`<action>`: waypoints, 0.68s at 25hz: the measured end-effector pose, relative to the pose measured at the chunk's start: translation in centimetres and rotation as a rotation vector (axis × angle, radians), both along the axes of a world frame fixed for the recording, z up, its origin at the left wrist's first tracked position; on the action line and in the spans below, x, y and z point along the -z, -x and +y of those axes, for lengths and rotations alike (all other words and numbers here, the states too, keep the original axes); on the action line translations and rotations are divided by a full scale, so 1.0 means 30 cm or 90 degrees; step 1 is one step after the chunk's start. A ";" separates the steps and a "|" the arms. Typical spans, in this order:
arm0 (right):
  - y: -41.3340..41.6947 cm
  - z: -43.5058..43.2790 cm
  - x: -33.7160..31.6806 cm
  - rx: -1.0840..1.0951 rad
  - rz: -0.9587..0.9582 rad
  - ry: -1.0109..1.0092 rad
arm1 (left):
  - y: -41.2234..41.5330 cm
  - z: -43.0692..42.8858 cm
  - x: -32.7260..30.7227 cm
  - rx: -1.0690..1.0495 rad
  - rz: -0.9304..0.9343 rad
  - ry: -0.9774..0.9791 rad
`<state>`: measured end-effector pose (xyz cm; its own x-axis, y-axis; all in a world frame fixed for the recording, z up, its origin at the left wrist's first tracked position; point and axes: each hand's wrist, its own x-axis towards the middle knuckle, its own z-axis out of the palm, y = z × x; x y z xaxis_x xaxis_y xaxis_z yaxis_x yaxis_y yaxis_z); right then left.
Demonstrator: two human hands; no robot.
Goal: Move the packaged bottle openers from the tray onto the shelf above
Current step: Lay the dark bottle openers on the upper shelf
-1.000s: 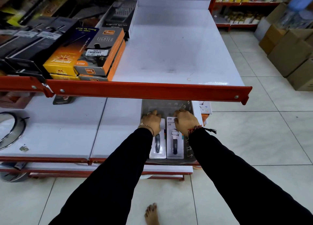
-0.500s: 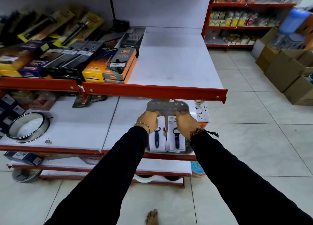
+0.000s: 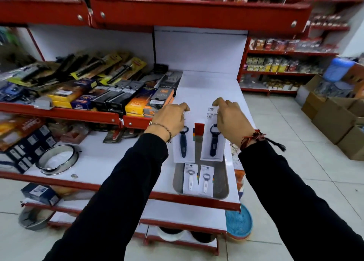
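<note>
My left hand [image 3: 171, 118] pinches the top of a white card with a dark blue bottle opener [image 3: 183, 144]. My right hand [image 3: 230, 117] pinches a second such card with a blue opener [image 3: 213, 142]. Both cards hang in the air in front of the red edge of the white shelf [image 3: 204, 89] above. Below them the grey metal tray [image 3: 221, 182] rests on the lower shelf and holds two more packs with white openers [image 3: 190, 179] [image 3: 205, 180] side by side.
Boxed lighters and kitchen tools [image 3: 149, 101] fill the left part of the upper shelf. A steel sieve ring [image 3: 57, 160] lies on the lower shelf to the left. Cardboard boxes [image 3: 334, 115] stand on the tiled floor at right.
Both hands have lifted a blue opener pack each out of the tray, up to the level of the upper shelf's edge. Two white opener packs are uncovered in the tray.
</note>
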<state>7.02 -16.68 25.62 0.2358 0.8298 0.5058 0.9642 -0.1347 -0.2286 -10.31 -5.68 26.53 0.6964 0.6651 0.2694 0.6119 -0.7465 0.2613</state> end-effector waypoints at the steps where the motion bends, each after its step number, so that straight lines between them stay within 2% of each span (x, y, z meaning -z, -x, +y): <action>1: -0.012 0.026 -0.047 0.006 -0.004 -0.020 | -0.012 0.023 -0.055 0.001 -0.008 -0.018; 6: -0.100 0.231 -0.207 0.036 0.002 -0.056 | -0.116 0.203 -0.278 -0.009 0.009 -0.102; 9: -0.158 0.360 -0.223 0.050 0.017 -0.007 | -0.209 0.331 -0.330 -0.014 0.048 -0.092; 13: -0.221 0.520 -0.148 0.046 0.110 0.132 | -0.328 0.478 -0.243 0.001 0.136 0.002; 17: -0.258 0.609 -0.032 0.042 0.164 0.196 | -0.371 0.576 -0.112 0.001 0.153 0.065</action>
<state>14.77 1.59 26.57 0.3799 0.9122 0.1533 0.8676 -0.2940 -0.4010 0.82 11.60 29.90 0.7333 0.6793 0.0277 0.6645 -0.7248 0.1818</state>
